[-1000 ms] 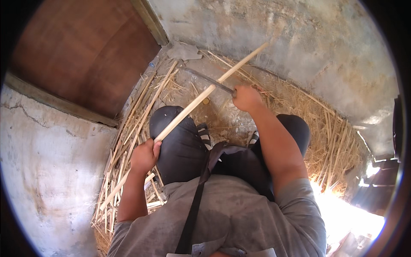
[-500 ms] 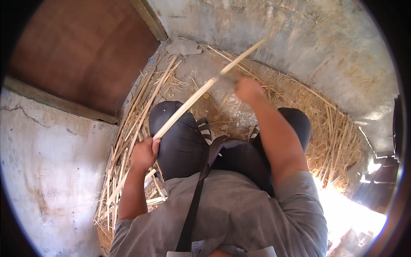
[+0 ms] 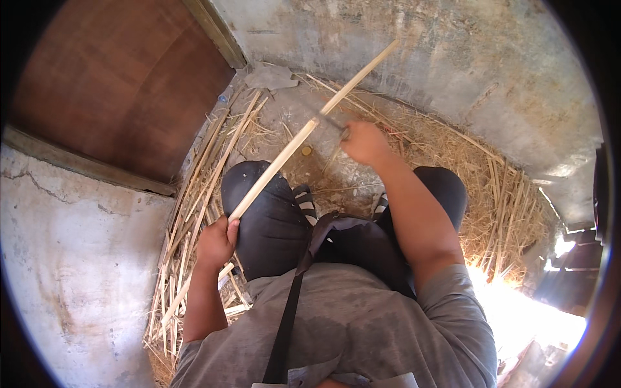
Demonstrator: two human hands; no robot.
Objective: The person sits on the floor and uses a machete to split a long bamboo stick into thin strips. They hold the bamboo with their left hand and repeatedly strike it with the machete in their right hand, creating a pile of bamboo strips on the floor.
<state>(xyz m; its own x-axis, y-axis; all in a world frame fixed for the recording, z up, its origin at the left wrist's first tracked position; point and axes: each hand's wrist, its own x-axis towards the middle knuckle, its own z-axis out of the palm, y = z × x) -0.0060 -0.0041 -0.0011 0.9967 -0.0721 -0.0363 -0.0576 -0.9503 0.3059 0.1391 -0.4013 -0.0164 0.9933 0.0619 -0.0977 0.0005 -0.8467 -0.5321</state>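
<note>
A bare concrete floor (image 3: pixel 304 107) meets a cracked plaster wall (image 3: pixel 71 239) and a brown wooden door (image 3: pixel 110 84), seen from above a seated person. Cut stalks (image 3: pixel 194 213) lie along the wall at left. The left hand (image 3: pixel 217 242) is wrapped tight around the lower end of a long pale stick (image 3: pixel 291 152), which slants up to the right over the left knee. The right hand (image 3: pixel 365 142) is clenched on a blade (image 3: pixel 330 121), its edge touching the stick. Loose straw (image 3: pixel 498 207) is heaped at right.

Left hand (image 3: pixel 217 242) low beside left knee, fingers curled in closed grip, forearm bent, right hand (image 3: pixel 365 142) extended forward, fist closed, arm nearly straight
</note>
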